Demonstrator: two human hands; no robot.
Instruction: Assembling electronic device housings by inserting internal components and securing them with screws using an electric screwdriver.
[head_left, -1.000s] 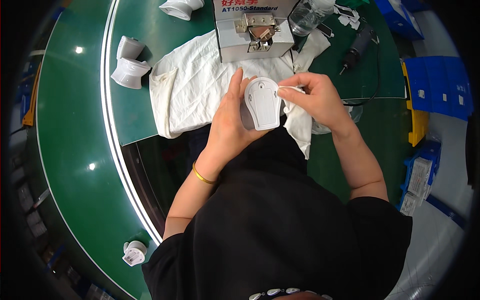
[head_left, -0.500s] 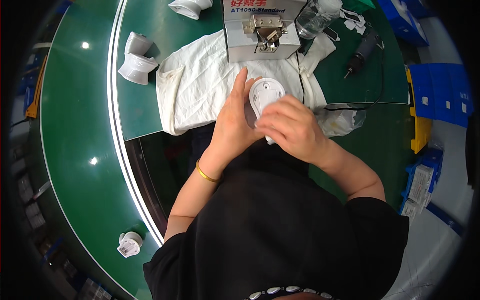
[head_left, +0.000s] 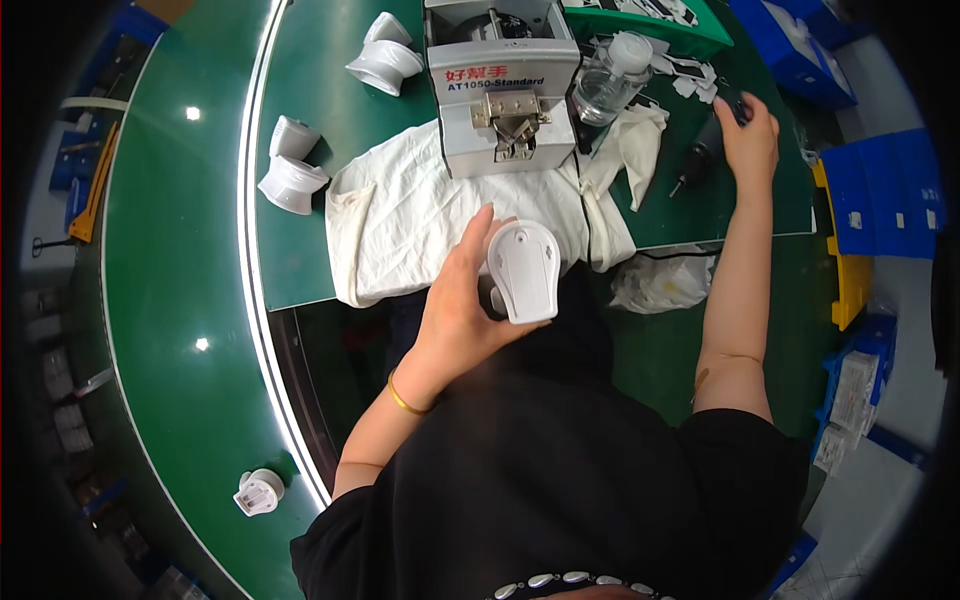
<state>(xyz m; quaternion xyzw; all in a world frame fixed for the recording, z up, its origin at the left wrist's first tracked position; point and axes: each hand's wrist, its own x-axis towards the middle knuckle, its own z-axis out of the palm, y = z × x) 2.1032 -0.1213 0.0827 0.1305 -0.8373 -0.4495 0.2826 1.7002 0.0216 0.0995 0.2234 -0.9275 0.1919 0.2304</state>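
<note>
My left hand is closed around a white plastic housing, holding it over the near edge of the white cloth. Its flat, rounded face, with a shallow recess and small holes, is turned up. At the back right, my right arm is stretched out over the green table. There my right hand has its fingers curled about the rear end of a dark electric screwdriver. The screwdriver lies on the table with its bit pointing toward the near left.
A grey machine stands on the white cloth. Right of it are a clear bottle and a green tray of small parts. More white housings stand at the left, another at the near left. Blue bins line the right.
My right hand has left the white housing and moved out to the electric screwdriver at the back right. My left hand still holds the housing, now slightly lower in view.
</note>
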